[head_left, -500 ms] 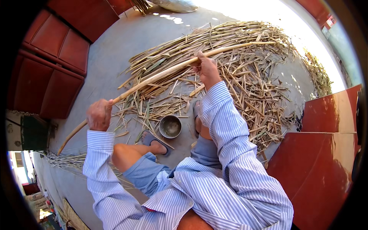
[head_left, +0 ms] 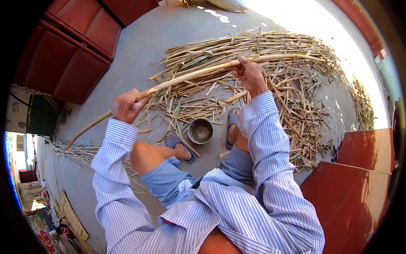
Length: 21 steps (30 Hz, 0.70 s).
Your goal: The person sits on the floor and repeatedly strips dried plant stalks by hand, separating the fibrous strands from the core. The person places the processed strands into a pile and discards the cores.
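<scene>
A long, pale, slightly curved cane stalk [head_left: 190, 77] slants across the view in front of me, its left end low and its right end over the pile. My left hand [head_left: 126, 106] is closed around the stalk's darker left part, with the thumb side toward the middle. Farther along, my right hand [head_left: 250, 76] pinches the same stalk between thumb and fingers. Beyond and beneath it lies a bundle of dry stalks [head_left: 228, 46] on the floor. Loose peeled husks and leaves [head_left: 292, 97] are strewn to the right. A metal bowl [head_left: 200, 131] stands between my sandalled feet.
Red padded seats [head_left: 63, 55] stand at the far left, and red panels [head_left: 338, 194] at the right. Thin stalks [head_left: 76, 150] lie on the grey floor [head_left: 135, 55] at left. A pale sack [head_left: 228, 4] sits at the far edge, near bright sunlight.
The whole view has shifted. Both hands still hold the stalk; my left hand now grips it a little farther from its left end, and its fingers have changed position.
</scene>
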Each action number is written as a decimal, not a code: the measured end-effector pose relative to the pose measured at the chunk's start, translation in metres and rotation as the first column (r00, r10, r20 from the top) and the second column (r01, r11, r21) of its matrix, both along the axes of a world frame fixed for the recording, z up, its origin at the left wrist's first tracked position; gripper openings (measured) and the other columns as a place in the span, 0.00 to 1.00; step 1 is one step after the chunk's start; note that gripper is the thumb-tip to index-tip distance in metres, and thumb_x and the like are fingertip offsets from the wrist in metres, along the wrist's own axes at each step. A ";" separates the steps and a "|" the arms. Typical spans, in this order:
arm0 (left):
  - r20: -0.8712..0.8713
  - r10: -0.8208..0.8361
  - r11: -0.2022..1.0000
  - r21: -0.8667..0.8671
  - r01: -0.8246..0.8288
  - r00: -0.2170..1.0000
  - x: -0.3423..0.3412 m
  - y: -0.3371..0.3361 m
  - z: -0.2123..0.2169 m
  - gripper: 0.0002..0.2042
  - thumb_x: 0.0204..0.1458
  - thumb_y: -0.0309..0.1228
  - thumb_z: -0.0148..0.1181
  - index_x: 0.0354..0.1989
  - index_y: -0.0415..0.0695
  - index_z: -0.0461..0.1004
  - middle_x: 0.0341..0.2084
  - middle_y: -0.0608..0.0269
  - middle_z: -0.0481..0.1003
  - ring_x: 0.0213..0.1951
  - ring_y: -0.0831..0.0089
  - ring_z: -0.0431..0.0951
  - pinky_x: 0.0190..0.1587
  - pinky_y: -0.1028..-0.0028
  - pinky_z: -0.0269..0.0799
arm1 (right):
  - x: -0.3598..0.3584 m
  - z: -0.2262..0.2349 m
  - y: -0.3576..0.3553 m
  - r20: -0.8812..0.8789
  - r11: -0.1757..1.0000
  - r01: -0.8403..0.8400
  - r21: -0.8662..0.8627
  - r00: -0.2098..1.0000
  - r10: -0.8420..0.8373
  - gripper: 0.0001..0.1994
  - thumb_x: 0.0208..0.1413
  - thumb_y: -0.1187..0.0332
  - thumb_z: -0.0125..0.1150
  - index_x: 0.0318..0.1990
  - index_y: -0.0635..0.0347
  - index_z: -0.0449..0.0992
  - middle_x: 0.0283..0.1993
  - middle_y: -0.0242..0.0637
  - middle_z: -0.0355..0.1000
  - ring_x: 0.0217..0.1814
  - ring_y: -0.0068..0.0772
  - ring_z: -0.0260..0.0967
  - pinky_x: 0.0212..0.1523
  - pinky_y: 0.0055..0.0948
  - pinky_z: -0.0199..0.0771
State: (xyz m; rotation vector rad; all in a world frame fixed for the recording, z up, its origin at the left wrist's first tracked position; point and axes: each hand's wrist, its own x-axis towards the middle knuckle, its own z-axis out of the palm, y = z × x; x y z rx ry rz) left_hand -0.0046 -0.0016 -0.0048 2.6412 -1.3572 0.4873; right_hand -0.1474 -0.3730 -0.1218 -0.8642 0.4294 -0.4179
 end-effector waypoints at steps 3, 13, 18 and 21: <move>-0.360 0.108 0.994 0.021 -0.107 0.927 0.011 0.008 0.008 0.26 0.46 0.54 0.66 0.18 0.39 0.71 0.11 0.56 0.66 0.17 0.64 0.67 0.21 0.65 0.61 | 0.004 0.006 0.005 0.093 0.998 -0.053 -0.028 0.994 0.056 0.14 0.65 0.63 0.49 0.43 0.68 0.71 0.41 0.46 0.77 0.42 0.36 0.79 0.36 0.22 0.83; 0.007 -0.146 0.988 0.061 0.145 0.989 0.004 -0.044 0.031 0.22 0.58 0.49 0.51 0.25 0.40 0.71 0.21 0.51 0.72 0.25 0.55 0.74 0.28 0.58 0.67 | 0.024 0.001 0.017 0.105 0.999 0.049 0.018 0.993 -0.051 0.14 0.64 0.60 0.53 0.42 0.64 0.71 0.36 0.43 0.77 0.40 0.33 0.79 0.30 0.19 0.82; 0.041 -0.174 0.985 0.017 0.173 0.984 0.008 -0.079 0.004 0.20 0.60 0.48 0.47 0.28 0.42 0.70 0.22 0.51 0.72 0.27 0.53 0.75 0.29 0.58 0.69 | 0.040 0.000 0.041 0.068 0.999 0.011 0.031 0.998 -0.013 0.15 0.63 0.58 0.54 0.41 0.63 0.70 0.36 0.43 0.78 0.32 0.28 0.78 0.24 0.16 0.76; -0.201 -0.038 0.999 -0.036 0.032 0.979 0.004 -0.100 -0.004 0.23 0.57 0.53 0.50 0.24 0.43 0.72 0.19 0.51 0.72 0.25 0.54 0.74 0.27 0.58 0.67 | 0.032 -0.004 0.030 0.178 0.956 0.248 0.159 0.945 -0.274 0.11 0.66 0.61 0.49 0.42 0.60 0.69 0.34 0.41 0.77 0.33 0.30 0.78 0.27 0.19 0.79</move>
